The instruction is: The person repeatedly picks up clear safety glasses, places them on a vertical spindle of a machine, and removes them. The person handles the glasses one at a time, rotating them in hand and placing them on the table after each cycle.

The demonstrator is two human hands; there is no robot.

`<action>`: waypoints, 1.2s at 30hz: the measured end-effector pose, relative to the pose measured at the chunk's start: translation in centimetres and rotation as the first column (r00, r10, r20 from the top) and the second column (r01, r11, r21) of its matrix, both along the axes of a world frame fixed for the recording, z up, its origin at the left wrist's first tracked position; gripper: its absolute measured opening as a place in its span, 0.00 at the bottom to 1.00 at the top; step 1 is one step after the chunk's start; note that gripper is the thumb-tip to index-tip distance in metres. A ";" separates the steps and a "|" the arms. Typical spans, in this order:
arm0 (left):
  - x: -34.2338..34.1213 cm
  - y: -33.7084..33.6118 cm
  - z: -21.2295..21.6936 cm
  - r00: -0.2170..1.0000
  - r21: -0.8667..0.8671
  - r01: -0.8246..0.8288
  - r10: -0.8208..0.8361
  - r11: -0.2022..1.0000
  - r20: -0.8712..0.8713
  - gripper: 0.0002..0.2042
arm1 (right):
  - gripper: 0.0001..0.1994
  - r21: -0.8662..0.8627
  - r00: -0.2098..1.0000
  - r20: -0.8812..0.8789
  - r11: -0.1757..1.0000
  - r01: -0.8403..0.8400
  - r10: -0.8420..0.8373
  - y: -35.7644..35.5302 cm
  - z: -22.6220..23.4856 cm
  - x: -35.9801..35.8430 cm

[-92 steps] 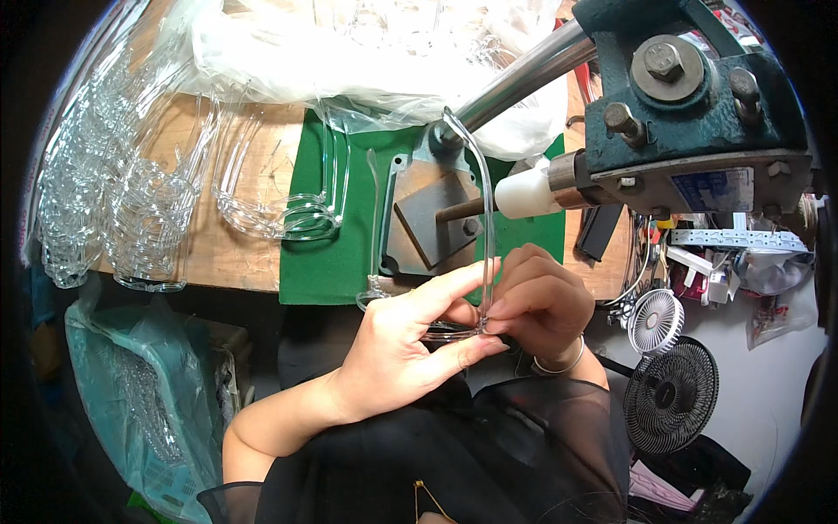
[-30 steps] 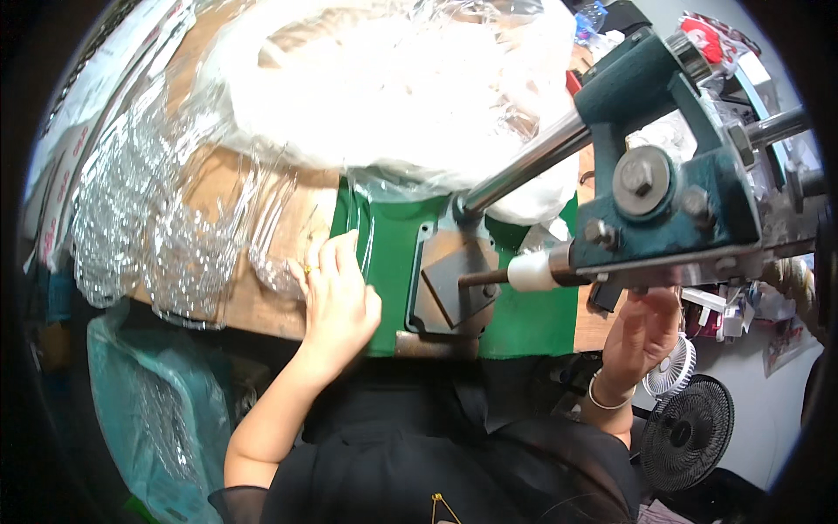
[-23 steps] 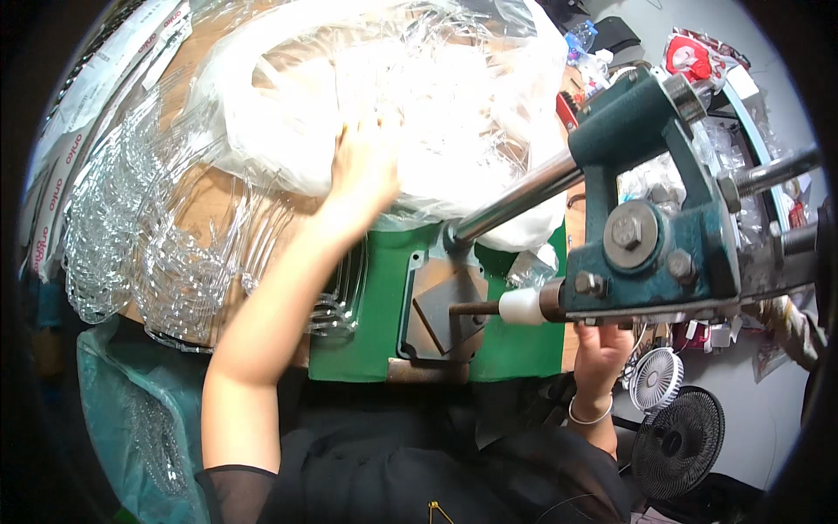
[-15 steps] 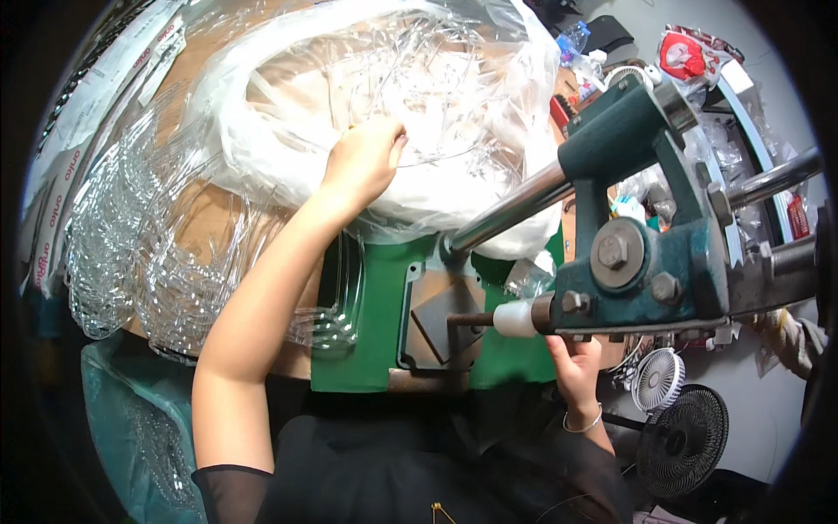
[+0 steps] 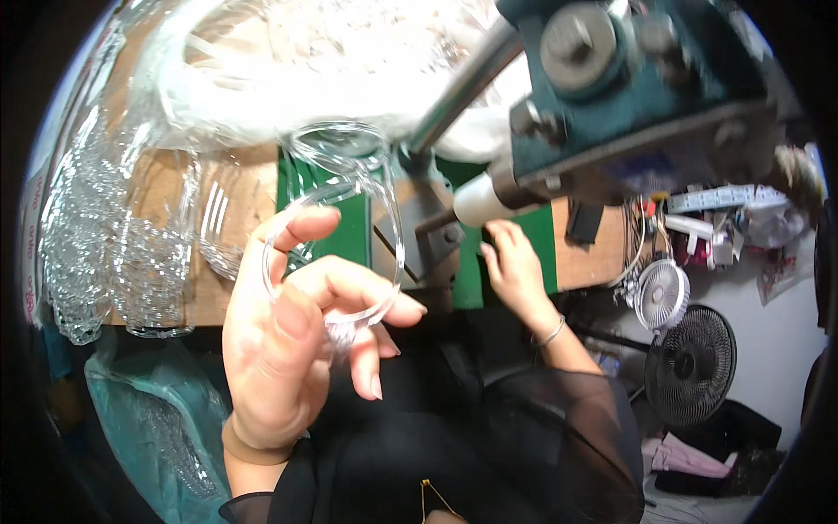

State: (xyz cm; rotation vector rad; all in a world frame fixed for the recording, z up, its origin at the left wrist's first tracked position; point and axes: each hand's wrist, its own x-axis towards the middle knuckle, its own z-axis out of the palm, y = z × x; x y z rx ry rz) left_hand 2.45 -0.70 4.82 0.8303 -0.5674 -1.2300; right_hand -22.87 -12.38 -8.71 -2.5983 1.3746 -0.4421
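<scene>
Below the big green press (image 5: 646,96), close to the camera, the left hand (image 5: 288,349) holds up a clear plastic ring (image 5: 336,253). It looks like a see-through bag handle, bent into a loop. The thumb and fingers (image 5: 384,306) pinch the low part of the loop, so this hand is closed on the ring. The rest of the loop sticks up free, toward the press.

The ring looks very light. It seems stiff enough to keep its round shape, but thin, so it may bend or snap if squeezed hard. It is smooth and shiny, so it could slip. A soft pinch on the thick low part, as now, looks like the best hold.

Right under the press, the right hand (image 5: 515,271) rests near the white knob (image 5: 476,199) of the press bar, on the green mat (image 5: 524,253). Its fingers are partly bent, and I cannot tell if they hold anything.

Left of the press, many more clear rings (image 5: 105,253) lie in a heap on the wooden table (image 5: 166,188). A big clear plastic bag (image 5: 288,61) full of them sits beside the press, at the back. Right of the press and lower down stand two small fans (image 5: 681,341).
</scene>
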 end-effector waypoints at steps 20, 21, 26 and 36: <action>-5.3 0.5 -4.6 0.973 0.002 0.211 -0.210 0.978 0.099 0.29 | 0.06 0.229 0.952 0.276 0.971 0.070 -0.134 -3.5 -2.2 -2.1; -5.2 0.8 -4.5 0.974 0.049 0.219 -0.222 0.974 0.056 0.32 | 0.05 0.394 0.913 0.340 0.916 0.079 -0.225 -3.0 -1.0 -1.3; -4.4 0.5 -4.3 0.921 0.155 0.365 -0.331 0.918 -0.204 0.37 | 0.04 0.436 0.838 0.545 0.845 -0.310 0.025 1.7 9.4 3.6; -4.0 1.1 -4.3 0.873 0.156 0.409 -0.336 0.899 -0.353 0.35 | 0.06 0.302 0.712 0.649 0.766 -0.567 0.270 2.8 11.0 6.6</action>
